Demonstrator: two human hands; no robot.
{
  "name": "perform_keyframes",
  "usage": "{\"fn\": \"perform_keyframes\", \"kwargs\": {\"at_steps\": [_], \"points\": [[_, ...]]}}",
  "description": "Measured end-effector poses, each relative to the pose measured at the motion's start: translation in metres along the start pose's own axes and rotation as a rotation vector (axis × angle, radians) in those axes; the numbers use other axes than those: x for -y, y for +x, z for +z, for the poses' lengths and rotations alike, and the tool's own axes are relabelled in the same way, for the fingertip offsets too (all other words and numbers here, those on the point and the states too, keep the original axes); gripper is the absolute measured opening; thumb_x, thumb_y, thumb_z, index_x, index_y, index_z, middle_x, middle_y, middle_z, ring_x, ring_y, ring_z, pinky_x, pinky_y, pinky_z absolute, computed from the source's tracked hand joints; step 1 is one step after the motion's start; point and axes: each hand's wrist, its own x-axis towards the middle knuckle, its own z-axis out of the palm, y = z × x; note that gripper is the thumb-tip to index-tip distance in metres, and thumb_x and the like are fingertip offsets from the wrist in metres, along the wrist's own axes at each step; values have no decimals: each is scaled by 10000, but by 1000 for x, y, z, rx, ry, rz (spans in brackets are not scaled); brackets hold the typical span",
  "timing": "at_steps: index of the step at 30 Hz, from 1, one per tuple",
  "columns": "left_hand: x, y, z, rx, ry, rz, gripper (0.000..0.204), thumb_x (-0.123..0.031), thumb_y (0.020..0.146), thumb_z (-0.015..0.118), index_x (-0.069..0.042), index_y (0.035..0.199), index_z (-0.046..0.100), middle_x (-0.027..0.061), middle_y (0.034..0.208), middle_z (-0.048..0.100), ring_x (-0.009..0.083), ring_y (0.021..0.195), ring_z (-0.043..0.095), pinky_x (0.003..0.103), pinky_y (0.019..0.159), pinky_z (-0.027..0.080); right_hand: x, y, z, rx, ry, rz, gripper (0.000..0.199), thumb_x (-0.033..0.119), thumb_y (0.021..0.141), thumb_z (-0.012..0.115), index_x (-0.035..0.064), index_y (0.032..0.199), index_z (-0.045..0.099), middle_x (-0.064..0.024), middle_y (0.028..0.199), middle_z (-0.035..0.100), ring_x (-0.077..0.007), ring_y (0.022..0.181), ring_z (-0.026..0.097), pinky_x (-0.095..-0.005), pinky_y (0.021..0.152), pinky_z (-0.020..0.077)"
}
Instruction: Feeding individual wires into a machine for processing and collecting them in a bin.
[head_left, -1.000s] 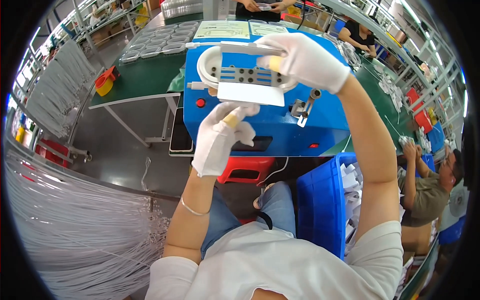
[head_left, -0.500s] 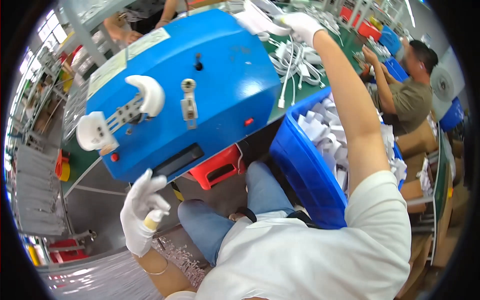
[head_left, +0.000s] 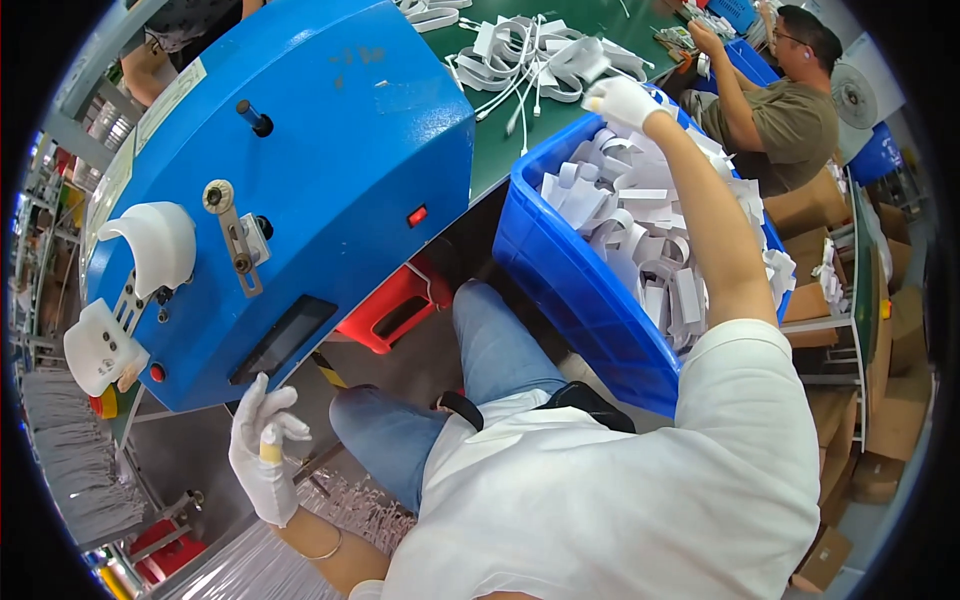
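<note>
My left hand (head_left: 265, 450), in a white glove with a yellowish cover on one finger, is raised with its fingers apart. It holds nothing and is near the lower edge of a blue machine (head_left: 370, 110), below its dark display (head_left: 285, 340). My right hand (head_left: 622, 103), also gloved, is over the far rim of a blue bin (head_left: 590, 290), its fingers curled. What they hold, if anything, is hidden. Just beyond it, a blurred white band (head_left: 582, 62) lies by a pile of coiled white cables (head_left: 520, 55) on the green table (head_left: 575, 125).
White paper-wrapped pieces (head_left: 650, 200) fill the bin. Two white curved holders (head_left: 160, 245) and a metal lever (head_left: 235, 240) are mounted on the machine. A red stool (head_left: 400, 305) stands beneath. Another person (head_left: 790, 110) works at the far right, beside a fan (head_left: 853, 95).
My view has turned to the right. My right hand has come back from behind the machine toward the bin and no longer shows the white loop it held. My left hand stays open.
</note>
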Motion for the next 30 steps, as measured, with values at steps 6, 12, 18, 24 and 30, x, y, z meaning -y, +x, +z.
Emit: {"fn": "perform_keyframes", "kwargs": {"at_steps": [6,12,18,24,30], "points": [[0,-12,-11,-63,78,-39,720,-460,855,679,58,1320,494,181,1046,645,129,715,601,245,626,498,-6,-77,10,-117,-175,357,377,389,810,657,95,1045,681,-185,1001,684,-323,990,654,-445,878,488],[-2,-30,-16,-89,107,-44,676,-458,900,622,62,1314,496,187,1056,640,130,709,603,248,621,498,-13,-100,43,0,-296,495,272,331,831,621,100,925,730,-158,936,708,-334,915,679,-457,824,502],[-6,-50,-32,-141,137,-13,628,-428,920,607,60,1302,508,175,1051,647,138,717,610,270,672,507,-46,-96,46,-275,-241,537,205,284,818,595,143,864,738,-155,917,703,-338,880,679,-458,775,511],[-12,-54,-49,-174,140,-16,592,-393,924,614,36,1318,507,155,1058,640,123,713,600,242,625,490,-49,-103,12,-822,163,397,172,197,808,636,117,943,708,-156,934,679,-325,887,656,-405,763,507],[-90,-3,-16,83,181,293,499,-376,885,656,73,1102,640,186,1059,659,211,865,647,331,788,513,65,-95,-83,-773,561,-138,144,32,877,576,10,1013,618,-117,887,638,-191,779,607,-272,715,474]]}}
